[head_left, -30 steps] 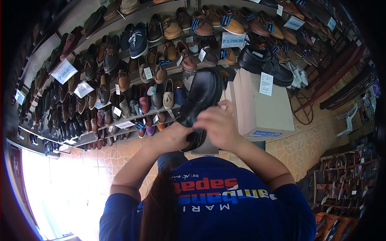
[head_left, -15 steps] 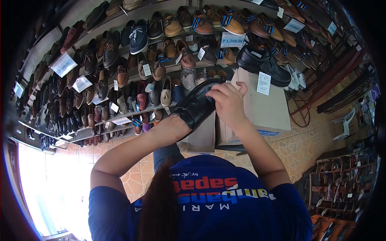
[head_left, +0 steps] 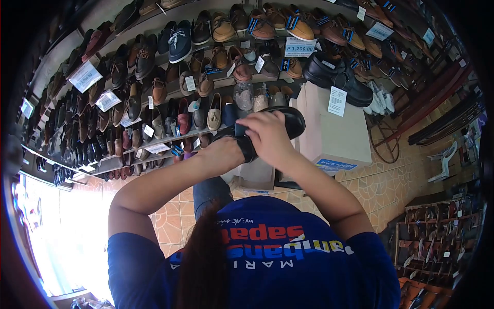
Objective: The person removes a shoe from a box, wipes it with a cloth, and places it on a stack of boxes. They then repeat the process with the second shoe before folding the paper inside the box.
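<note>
A black leather shoe [head_left: 294,122] is held up in front of me, its rounded toe to the right. My left hand [head_left: 225,153] supports it at the heel end, with most of the fingers hidden by the shoe. Across the middle of the shoe lies my right hand [head_left: 267,135], its bent fingers gripping the upper near a small dark blue-grey patch. To the right, a pair of black shoes [head_left: 337,77] with a white tag [head_left: 337,101] rests on a beige shoebox [head_left: 342,135].
Shelves of brown, black and tan shoes [head_left: 213,118] curve around the front and left. A price sign [head_left: 300,47] stands among them. A lower box [head_left: 257,176] sits below my hands. Belts [head_left: 432,232] hang at the right; a tiled floor [head_left: 381,188] spreads below.
My right hand has slid from the toe area back toward the middle of the shoe, leftward and down. The shoe has tipped flatter, its toe lower and farther right.
</note>
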A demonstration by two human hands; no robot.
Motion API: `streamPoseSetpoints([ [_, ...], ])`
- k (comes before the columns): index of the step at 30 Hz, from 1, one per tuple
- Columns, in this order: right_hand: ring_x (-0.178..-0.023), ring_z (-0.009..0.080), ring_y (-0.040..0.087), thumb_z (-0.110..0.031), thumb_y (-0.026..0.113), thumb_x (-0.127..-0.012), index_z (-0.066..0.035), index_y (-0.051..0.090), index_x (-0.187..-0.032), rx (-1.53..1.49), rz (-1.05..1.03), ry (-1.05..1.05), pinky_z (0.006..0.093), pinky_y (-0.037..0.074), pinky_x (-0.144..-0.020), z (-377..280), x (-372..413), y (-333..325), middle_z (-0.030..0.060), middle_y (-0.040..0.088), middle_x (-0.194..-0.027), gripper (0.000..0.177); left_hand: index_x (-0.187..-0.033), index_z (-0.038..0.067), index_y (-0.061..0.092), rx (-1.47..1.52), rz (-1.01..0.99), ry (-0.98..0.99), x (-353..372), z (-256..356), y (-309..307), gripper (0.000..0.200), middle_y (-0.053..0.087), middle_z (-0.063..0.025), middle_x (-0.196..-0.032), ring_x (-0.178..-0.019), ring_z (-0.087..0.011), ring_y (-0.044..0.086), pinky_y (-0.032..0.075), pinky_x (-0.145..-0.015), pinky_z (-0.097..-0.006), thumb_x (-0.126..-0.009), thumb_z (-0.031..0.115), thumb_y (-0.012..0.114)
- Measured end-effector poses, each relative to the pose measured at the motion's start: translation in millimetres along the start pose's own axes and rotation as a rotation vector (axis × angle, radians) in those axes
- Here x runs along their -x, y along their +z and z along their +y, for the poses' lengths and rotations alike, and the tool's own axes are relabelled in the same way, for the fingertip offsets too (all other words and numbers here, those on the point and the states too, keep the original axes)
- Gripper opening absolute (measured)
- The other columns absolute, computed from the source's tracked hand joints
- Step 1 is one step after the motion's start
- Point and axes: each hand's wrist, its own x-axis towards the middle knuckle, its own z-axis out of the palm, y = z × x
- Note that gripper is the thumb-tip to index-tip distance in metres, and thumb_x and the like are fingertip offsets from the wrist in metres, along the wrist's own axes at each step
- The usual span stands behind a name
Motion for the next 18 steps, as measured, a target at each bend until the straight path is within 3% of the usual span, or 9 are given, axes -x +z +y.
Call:
streamPoseSetpoints([
  [3,-0.087,0.0219,0.056,-0.001,0.059,-0.069,-0.012,0.065,-0.096,0.077,-0.086,-0.136,0.0417,0.030,-0.085,-9.6,27.0,-20.5,0.0038,0.061,-0.089,0.029,-0.092,0.004,0.061,0.017,0.156,0.022,4.7,1.2,12.0,0.024,0.062,-0.0124,-0.086,-0.082,-0.0272,0.063,0.050,-0.073,-0.0388,-0.068,0.009,0.056],
  [5,-0.087,0.0229,0.056,0.001,0.061,-0.067,-0.013,0.067,-0.093,0.019,-0.176,-0.088,0.0390,0.031,-0.083,-8.2,32.8,-32.6,0.0034,0.061,-0.088,0.030,-0.090,0.004,0.060,-0.015,0.211,0.059,8.7,8.3,14.9,0.023,0.062,-0.0113,-0.081,-0.080,-0.0264,0.063,0.050,-0.070,-0.0386,-0.068,0.009,0.056],
  [8,-0.088,0.0223,0.056,0.002,0.060,-0.066,-0.013,0.066,-0.094,0.007,0.050,-0.074,0.0395,0.031,-0.084,-18.5,17.8,-35.4,0.0029,0.061,-0.089,0.032,-0.086,0.005,0.062,-0.006,0.067,-0.014,3.7,18.3,0.6,0.019,0.062,-0.0110,-0.080,-0.080,-0.0259,0.063,0.050,-0.071,-0.0387,-0.068,0.010,0.056],
  [9,-0.089,0.0221,0.055,0.001,0.060,-0.066,-0.012,0.065,-0.095,0.000,-0.036,-0.126,0.0404,0.030,-0.084,-20.5,21.6,-30.4,0.0033,0.060,-0.092,0.032,-0.082,0.006,0.064,-0.057,-0.043,-0.049,4.9,22.8,-9.4,0.016,0.062,-0.0109,-0.080,-0.080,-0.0252,0.063,0.050,-0.071,-0.0387,-0.069,0.011,0.056],
  [12,-0.089,0.0186,0.054,-0.003,0.059,-0.067,-0.010,0.064,-0.094,0.120,-0.089,-0.267,0.0415,0.030,-0.084,-24.2,45.8,-27.6,-0.0002,0.059,-0.091,0.028,-0.078,0.007,0.065,-0.118,-0.073,-0.009,9.8,20.7,-16.9,0.012,0.062,-0.0107,-0.080,-0.080,-0.0256,0.064,0.050,-0.067,-0.0381,-0.070,0.011,0.056],
  [13,-0.088,0.0186,0.054,-0.003,0.060,-0.067,-0.010,0.064,-0.093,0.104,-0.139,-0.283,0.0411,0.030,-0.083,-20.4,51.8,-31.9,-0.0002,0.059,-0.091,0.028,-0.079,0.006,0.065,0.065,0.215,0.043,10.7,14.9,-2.4,0.013,0.062,-0.0111,-0.080,-0.081,-0.0269,0.063,0.051,-0.067,-0.0387,-0.072,0.013,0.057],
  [15,-0.088,0.0187,0.054,-0.004,0.060,-0.066,-0.011,0.065,-0.092,0.072,-0.237,-0.296,0.0404,0.031,-0.083,-14.1,63.2,-37.9,-0.0003,0.059,-0.091,0.027,-0.082,0.006,0.065,0.161,0.284,-0.044,7.8,15.1,10.0,0.015,0.062,-0.0112,-0.079,-0.079,-0.0274,0.063,0.049,-0.071,-0.0386,-0.070,0.010,0.057],
  [16,-0.087,0.0186,0.054,-0.004,0.061,-0.066,-0.011,0.065,-0.091,0.066,-0.153,-0.273,0.0400,0.031,-0.083,-16.6,59.1,-41.2,-0.0004,0.059,-0.091,0.027,-0.084,0.005,0.065,0.206,0.317,-0.083,6.1,15.5,7.6,0.016,0.063,-0.0113,-0.079,-0.079,-0.0276,0.063,0.049,-0.073,-0.0386,-0.070,0.009,0.057],
  [18,-0.087,0.0185,0.054,-0.004,0.061,-0.066,-0.012,0.066,-0.089,0.057,0.018,-0.216,0.0391,0.031,-0.082,-24.2,46.4,-50.3,-0.0006,0.059,-0.090,0.025,-0.083,0.006,0.064,0.040,0.134,-0.059,3.7,14.9,-0.4,0.014,0.062,-0.0108,-0.080,-0.080,-0.0265,0.063,0.049,-0.073,-0.0370,-0.071,0.012,0.058],
])
